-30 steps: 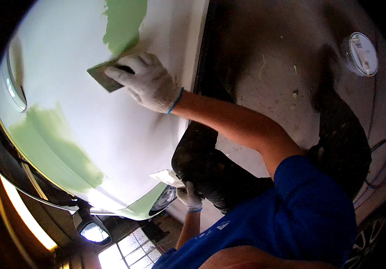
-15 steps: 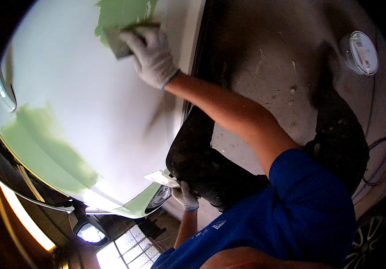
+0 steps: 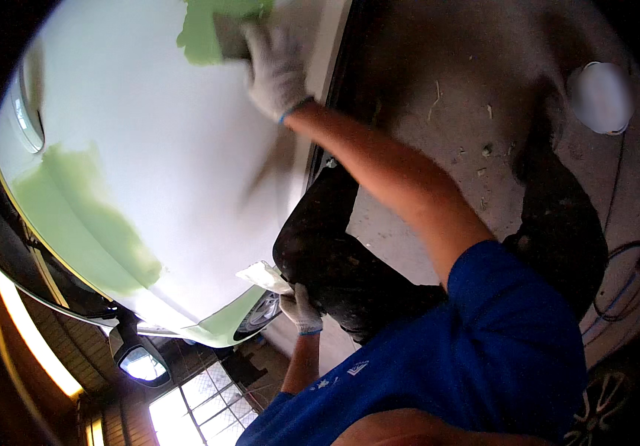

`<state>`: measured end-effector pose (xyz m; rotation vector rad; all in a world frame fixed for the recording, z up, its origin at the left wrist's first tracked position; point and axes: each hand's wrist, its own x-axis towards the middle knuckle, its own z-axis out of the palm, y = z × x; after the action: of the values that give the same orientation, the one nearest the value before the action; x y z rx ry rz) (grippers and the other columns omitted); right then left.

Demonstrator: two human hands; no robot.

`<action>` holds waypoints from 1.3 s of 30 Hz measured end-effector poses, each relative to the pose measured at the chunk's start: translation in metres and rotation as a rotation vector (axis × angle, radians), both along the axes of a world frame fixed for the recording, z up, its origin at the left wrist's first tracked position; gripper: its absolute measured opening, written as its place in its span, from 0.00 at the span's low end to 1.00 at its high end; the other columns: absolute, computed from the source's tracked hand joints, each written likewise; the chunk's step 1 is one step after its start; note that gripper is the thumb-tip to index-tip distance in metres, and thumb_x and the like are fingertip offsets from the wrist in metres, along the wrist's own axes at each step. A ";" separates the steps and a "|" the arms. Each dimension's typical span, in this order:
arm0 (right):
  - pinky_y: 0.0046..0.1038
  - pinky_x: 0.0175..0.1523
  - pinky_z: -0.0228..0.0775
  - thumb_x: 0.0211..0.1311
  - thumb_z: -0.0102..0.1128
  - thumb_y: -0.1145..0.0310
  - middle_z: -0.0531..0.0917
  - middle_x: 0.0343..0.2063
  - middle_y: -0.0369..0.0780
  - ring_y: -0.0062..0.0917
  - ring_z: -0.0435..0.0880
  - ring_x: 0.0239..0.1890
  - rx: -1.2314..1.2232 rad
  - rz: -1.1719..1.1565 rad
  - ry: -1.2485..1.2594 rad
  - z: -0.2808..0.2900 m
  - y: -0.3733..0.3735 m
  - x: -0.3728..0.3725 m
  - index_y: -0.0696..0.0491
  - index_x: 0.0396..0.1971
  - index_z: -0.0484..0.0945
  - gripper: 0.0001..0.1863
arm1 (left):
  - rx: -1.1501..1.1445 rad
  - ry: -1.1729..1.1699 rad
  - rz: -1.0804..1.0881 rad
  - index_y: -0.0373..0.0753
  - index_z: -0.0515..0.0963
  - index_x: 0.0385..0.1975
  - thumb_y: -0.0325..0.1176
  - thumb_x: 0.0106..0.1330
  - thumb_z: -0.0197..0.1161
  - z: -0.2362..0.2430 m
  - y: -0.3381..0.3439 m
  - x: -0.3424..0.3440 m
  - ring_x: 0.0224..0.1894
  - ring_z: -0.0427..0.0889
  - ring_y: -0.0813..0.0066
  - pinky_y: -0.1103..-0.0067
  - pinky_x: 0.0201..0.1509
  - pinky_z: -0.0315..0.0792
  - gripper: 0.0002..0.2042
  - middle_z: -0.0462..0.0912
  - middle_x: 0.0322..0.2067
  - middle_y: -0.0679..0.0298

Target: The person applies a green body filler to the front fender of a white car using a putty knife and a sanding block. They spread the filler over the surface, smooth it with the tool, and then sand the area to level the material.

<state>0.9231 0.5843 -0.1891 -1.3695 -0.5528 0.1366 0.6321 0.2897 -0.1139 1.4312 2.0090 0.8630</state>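
White-gloved, my right hand [image 3: 277, 72] grips a flat grey spreader [image 3: 232, 36]. Its blade lies against a green filler patch [image 3: 202, 33] on the white car door [image 3: 149, 111], at the top of the view. The fingers look slightly blurred. Lower down, beside my bent knee, my gloved left hand [image 3: 302, 312] is closed on a pale flat plate [image 3: 262, 276]; what lies on the plate is hard to make out. A broader green patch [image 3: 86, 215] covers the panel on the left, below the door handle [image 3: 26, 111].
A round white-lidded tub [image 3: 602, 98] stands on the floor [image 3: 424, 141] at the upper right, among scattered scraps. Coiled hoses [image 3: 617, 286] lie at the right. The car's side mirror [image 3: 141, 362] and a wheel [image 3: 259, 312] show at the lower left.
My right hand has moved the spreader up and to the right, farther onto the upper green patch. The left hand still holds the plate. The whole view has shifted slightly.
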 end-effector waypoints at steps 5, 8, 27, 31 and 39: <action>0.44 0.59 0.68 0.50 0.60 0.81 0.75 0.49 0.48 0.44 0.74 0.54 0.195 0.200 -0.025 0.002 -0.049 -0.054 0.51 0.53 0.72 0.27 | 0.097 0.103 -0.120 0.34 0.73 0.31 0.33 0.63 0.67 -0.013 -0.001 -0.026 0.23 0.72 0.81 0.78 0.26 0.68 0.11 0.78 0.26 0.69; 0.39 0.52 0.73 0.63 0.55 0.74 0.81 0.45 0.50 0.43 0.81 0.48 0.318 0.276 0.216 0.001 -0.075 -0.028 0.54 0.48 0.77 0.13 | -0.047 0.036 -0.002 0.34 0.73 0.33 0.34 0.64 0.67 0.008 0.012 0.007 0.19 0.74 0.80 0.80 0.20 0.69 0.11 0.78 0.21 0.66; 0.24 0.46 0.73 0.66 0.57 0.69 0.83 0.35 0.36 0.20 0.80 0.38 0.236 1.062 0.687 0.041 -0.135 0.035 0.62 0.47 0.80 0.15 | 0.316 0.540 -0.409 0.33 0.75 0.52 0.34 0.64 0.65 0.055 0.121 0.116 0.32 0.83 0.64 0.71 0.34 0.76 0.19 0.82 0.34 0.54; 0.28 0.52 0.74 0.63 0.60 0.70 0.83 0.41 0.41 0.24 0.81 0.46 0.433 1.138 1.332 0.045 -0.133 -0.003 0.61 0.46 0.79 0.14 | 0.287 0.769 -0.561 0.38 0.65 0.64 0.32 0.64 0.61 0.022 0.130 0.117 0.44 0.80 0.43 0.60 0.40 0.76 0.27 0.76 0.46 0.46; 0.32 0.48 0.74 0.64 0.61 0.65 0.84 0.38 0.40 0.30 0.81 0.40 0.284 0.271 0.017 0.036 -0.038 0.098 0.53 0.46 0.81 0.13 | -0.272 0.104 -0.262 0.29 0.68 0.58 0.35 0.68 0.60 0.040 0.077 0.107 0.37 0.79 0.75 0.77 0.41 0.74 0.23 0.81 0.43 0.59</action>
<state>1.0213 0.5461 -0.1533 -1.0129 -0.7135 0.2784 0.7387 0.3671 -0.0734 1.5586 1.8713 0.3947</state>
